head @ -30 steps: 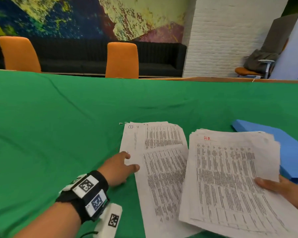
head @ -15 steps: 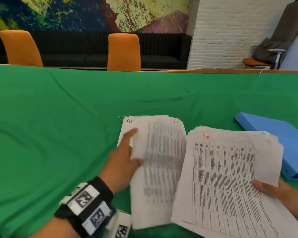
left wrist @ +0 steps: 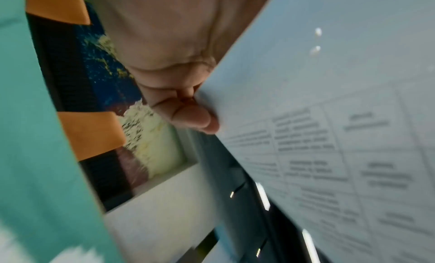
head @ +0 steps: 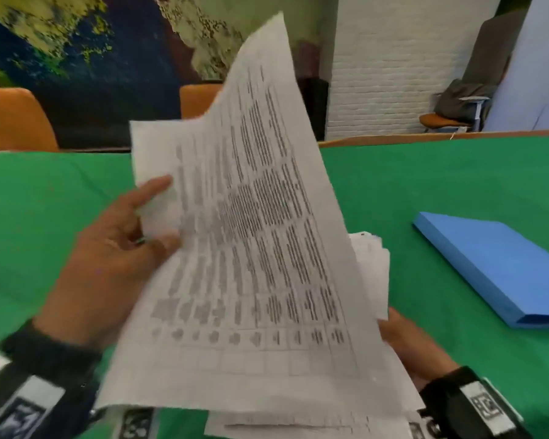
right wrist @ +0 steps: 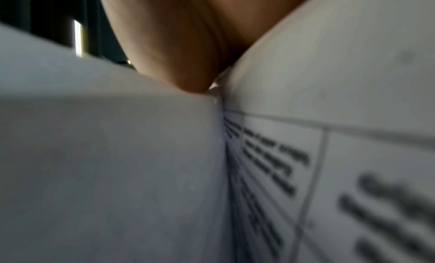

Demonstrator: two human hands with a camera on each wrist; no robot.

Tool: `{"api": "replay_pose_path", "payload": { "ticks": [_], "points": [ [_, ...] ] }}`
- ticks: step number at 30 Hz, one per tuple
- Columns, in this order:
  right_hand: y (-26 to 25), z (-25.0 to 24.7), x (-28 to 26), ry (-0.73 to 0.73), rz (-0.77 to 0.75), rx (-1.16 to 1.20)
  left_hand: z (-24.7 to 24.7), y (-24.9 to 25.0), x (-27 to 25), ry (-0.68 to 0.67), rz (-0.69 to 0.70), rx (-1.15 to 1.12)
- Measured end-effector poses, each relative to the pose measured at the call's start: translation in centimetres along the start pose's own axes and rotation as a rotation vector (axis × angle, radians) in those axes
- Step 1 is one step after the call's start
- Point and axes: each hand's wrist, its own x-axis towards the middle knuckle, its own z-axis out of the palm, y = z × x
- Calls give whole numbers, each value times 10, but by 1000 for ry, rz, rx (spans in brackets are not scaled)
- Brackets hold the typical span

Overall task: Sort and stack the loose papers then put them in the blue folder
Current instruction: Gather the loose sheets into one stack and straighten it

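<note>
My left hand (head: 140, 236) holds a bundle of printed sheets (head: 251, 248) by its left edge, lifted off the table and tilted up toward my face. The left wrist view shows the thumb (left wrist: 188, 118) pinching that sheet edge (left wrist: 306, 99). Under it, my right hand (head: 403, 340) holds the second stack of papers (head: 373, 274) at its right edge; most of that stack is hidden behind the lifted sheets. In the right wrist view, the thumb (right wrist: 169, 53) presses on paper (right wrist: 117, 155). The blue folder (head: 495, 264) lies shut on the green table, to the right of both hands.
A green cloth (head: 45, 232) covers the table. Two orange chairs (head: 16, 118) stand behind its far edge, before a dark sofa and a painted wall. A white brick pillar (head: 377, 74) and a chair with grey fabric (head: 457, 103) are at the back right.
My left hand took hold of the left pile and raised it off the table, swinging it up and right over the stack in my right hand. The camera came closer.
</note>
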Motion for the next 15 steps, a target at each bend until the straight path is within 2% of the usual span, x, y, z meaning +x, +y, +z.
{"api": "replay_pose_path", "payload": {
  "ticks": [2, 5, 8, 11, 15],
  "points": [
    [10, 6, 10, -95, -4, -15, 41, -30, -18, -191, 2, 227],
    [16, 8, 17, -61, 22, -21, 69, -93, -18, -383, -113, 513],
    [14, 7, 14, 9, 62, 101, 86, -120, -17, -437, -199, 615],
    [14, 2, 14, 2, 41, 143, 94, -127, -17, -424, -236, 612],
    [11, 0, 18, -29, 97, 27, 94, -120, -12, -512, -298, 588]
  ]
}}
